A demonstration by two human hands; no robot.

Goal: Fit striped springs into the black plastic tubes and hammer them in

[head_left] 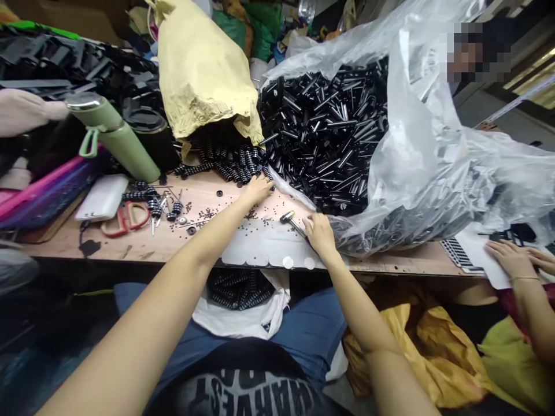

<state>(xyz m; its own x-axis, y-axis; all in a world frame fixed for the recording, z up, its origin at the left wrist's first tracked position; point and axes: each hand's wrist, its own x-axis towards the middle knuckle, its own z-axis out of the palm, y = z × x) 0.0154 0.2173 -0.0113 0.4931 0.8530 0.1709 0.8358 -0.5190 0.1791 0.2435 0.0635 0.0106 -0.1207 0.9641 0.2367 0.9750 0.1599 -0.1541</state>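
My left hand (260,188) reaches to the near edge of a pile of black-and-white ribbed pieces (240,164). Its fingers look stretched out and apart, touching the pieces, and the fingertips are partly lost among them. In my right hand (321,232) is a small hammer (288,217), its head pointing left above a white sheet (255,245) at the table edge. The right fingers are wrapped round the handle. Many tiny dark bits (251,214) lie scattered between the two hands. Below the table edge, a white sack (277,300) between my legs holds more ribbed pieces.
Behind my hands, a large clear plastic bag (416,133) spills black tubes (329,133). A yellow sack (203,63) stands over the ribbed pile. Leftward are a green bottle (125,150), red-handled scissors (125,219) and a white power bank (102,197). A co-worker's hands (511,257) are at right.
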